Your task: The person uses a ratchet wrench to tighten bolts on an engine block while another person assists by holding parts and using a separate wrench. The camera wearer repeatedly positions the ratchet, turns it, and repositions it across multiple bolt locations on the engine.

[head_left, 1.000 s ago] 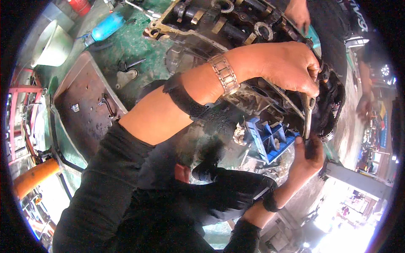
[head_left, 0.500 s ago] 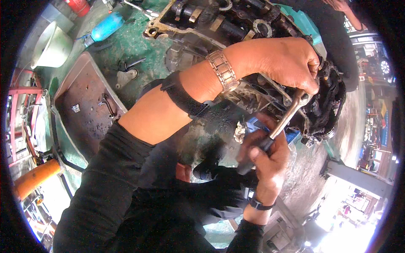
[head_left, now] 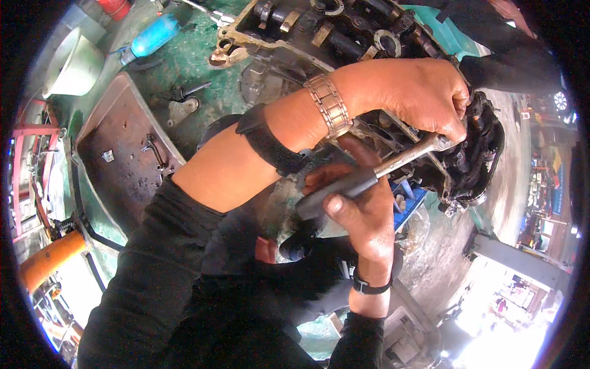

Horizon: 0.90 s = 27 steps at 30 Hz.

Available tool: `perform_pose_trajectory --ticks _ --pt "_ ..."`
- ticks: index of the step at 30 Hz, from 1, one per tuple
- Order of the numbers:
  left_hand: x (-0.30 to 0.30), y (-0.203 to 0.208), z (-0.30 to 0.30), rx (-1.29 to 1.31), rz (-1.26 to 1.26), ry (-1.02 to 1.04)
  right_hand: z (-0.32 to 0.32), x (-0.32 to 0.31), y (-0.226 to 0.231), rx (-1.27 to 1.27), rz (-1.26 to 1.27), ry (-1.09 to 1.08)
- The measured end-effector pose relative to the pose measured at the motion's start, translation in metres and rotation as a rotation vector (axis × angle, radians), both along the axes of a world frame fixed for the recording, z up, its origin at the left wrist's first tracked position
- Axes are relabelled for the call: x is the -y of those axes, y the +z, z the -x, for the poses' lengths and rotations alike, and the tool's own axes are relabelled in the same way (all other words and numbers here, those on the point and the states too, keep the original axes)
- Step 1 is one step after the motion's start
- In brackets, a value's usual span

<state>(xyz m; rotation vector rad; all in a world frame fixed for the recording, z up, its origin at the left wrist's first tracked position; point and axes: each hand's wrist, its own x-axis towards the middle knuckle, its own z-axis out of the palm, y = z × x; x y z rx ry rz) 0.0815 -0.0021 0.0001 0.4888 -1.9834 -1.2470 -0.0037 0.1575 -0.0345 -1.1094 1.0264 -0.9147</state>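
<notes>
A ratchet wrench (head_left: 402, 161) with a dark handle and bright steel shaft slants up to the right, its head at the side of a dark, oily engine (head_left: 322, 46). My left hand (head_left: 430, 98), reaching across from the left with a metal watch band on the wrist, is closed over the ratchet's head. The part under its fingers is hidden. Lower down, my right hand (head_left: 369, 215) holds the black handle (head_left: 338, 192), thumb on the near side and fingers loosely behind it.
A brown-stained tray (head_left: 117, 138) with small metal parts lies at left. Beyond it are a pale bucket (head_left: 74, 64) and a blue bottle (head_left: 153, 37). A blue tray (head_left: 409, 206) is beneath the engine. Another person's dark sleeve (head_left: 516, 67) shows at upper right.
My right hand has swung the ratchet handle to the left and up, so the wrench lies flatter. My left hand stays on its head. The other person's arm has shifted at upper right.
</notes>
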Motion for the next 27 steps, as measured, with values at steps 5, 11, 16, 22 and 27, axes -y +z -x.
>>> perform_pose_trajectory --ticks 5,11,16,22,27 --pt "0.000 0.000 0.000 0.011 0.018 0.008 -0.003 0.006 0.000 -0.049 0.061 0.042" --pt "-0.001 -0.001 0.001 0.014 0.000 0.005 0.005 -0.008 0.007 -0.032 -0.054 -0.022" --pt "0.000 -0.003 0.003 -0.025 0.021 -0.006 0.039 -0.030 0.015 -0.071 -0.113 -0.021" --pt "0.000 -0.004 0.005 -0.018 0.002 -0.004 0.091 -0.063 0.022 -0.225 0.055 -0.510" --pt "0.001 -0.005 0.007 0.032 0.073 0.058 0.155 -0.043 0.016 -0.332 0.375 -0.725"
